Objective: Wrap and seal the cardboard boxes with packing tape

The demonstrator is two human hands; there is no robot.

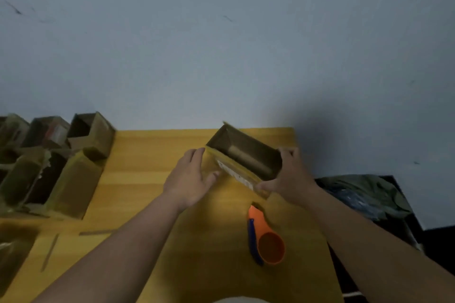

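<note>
An open-topped cardboard box (248,155) stands slanted on the yellow wooden table (147,169), with a white label on its near side. My right hand (288,177) grips the box's right end, thumb on the near side and fingers over the far corner. My left hand (190,177) is beside the box's left end with straight fingers; its fingertips touch the near left corner. An orange tape dispenser (267,238) with a blue strip lies on the table in front of the box, apart from both hands.
Several tape-wrapped and open cardboard boxes (73,179) crowd the table's left side. Thin cardboard strips (97,232) lie near the front left. A dark bin with crumpled material (364,194) sits right of the table. A pale wall rises behind.
</note>
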